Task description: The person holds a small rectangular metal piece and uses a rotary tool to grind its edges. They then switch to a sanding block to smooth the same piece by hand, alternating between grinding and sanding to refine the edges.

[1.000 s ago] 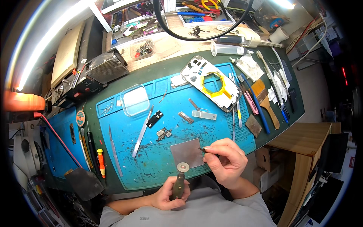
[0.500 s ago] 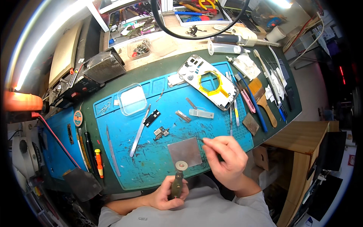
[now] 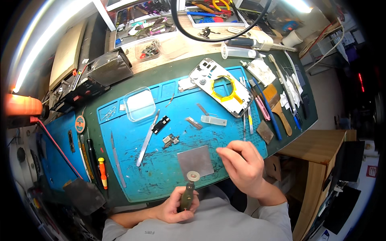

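My left hand (image 3: 173, 207) grips a green rotary tool (image 3: 186, 197) upright near the mat's front edge. Its round cutting disc (image 3: 193, 176) sits just below a square grey metal plate (image 3: 196, 161) lying on the blue work mat (image 3: 132, 160). My right hand (image 3: 245, 166) hovers to the right of the plate with thumb and fingers pinched together. Whatever is in the pinch is hidden. Beyond the plate lie a small metal bracket (image 3: 170, 140), a black part (image 3: 161, 125) and a long metal spudger (image 3: 146, 138).
A white phone frame with a yellow ring (image 3: 221, 86) lies at the mat's far right, a clear plastic box (image 3: 139, 104) at the far left. Brushes and picks (image 3: 277, 104) line the right side. An orange-handled screwdriver (image 3: 103, 172) lies left. A wooden side table (image 3: 317, 152) stands right.
My right hand has lifted off the metal plate's right edge and drawn slightly up and to the right. The left hand and rotary tool have stayed put.
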Demonstrator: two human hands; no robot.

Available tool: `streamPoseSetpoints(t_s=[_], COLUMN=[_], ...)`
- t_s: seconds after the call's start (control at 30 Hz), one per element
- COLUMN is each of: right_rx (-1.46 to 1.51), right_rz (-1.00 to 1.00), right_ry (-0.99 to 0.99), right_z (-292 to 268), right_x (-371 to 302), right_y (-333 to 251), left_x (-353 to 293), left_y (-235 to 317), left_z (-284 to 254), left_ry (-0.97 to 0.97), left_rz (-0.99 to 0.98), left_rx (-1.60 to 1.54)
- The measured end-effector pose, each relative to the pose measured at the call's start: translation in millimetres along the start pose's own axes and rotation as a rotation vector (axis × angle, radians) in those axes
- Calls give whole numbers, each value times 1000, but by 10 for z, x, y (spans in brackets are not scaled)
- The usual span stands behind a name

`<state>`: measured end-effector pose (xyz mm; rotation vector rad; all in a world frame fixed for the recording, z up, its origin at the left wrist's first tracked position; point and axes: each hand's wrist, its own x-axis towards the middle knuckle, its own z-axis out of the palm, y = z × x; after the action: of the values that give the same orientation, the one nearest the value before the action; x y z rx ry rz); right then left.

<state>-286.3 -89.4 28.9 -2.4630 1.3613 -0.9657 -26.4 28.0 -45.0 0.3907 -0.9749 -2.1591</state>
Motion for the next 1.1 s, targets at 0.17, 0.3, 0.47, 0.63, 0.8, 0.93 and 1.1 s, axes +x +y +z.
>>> streamPoseSetpoints(t_s=[0.17,0.3,0.47,0.63,0.8,0.93,1.1], right_rx=[255,275,243,234,226,218,223], right_rz=[-66,-72,-124,-136,-115,-117,-116], right_ry=[212,221,228,231,234,241,228], right_z=[260,328,344,351,355,366,354], right_x=[-102,-143,-183,-171,-147,-147,-132], right_y=[-171,-179,-142,-133,-137,-140,-148], left_x=[12,6,26,33,35,29,19], left_y=[-15,-7,-30,-32,-27,-40,-31], left_z=[13,2,0,-1,-4,-12,-19], left_ry=[16,1,-10,-11,-11,-14,-21], left_rz=[18,21,51,61,46,47,36], left_rx=[13,35,44,65,59,72,88])
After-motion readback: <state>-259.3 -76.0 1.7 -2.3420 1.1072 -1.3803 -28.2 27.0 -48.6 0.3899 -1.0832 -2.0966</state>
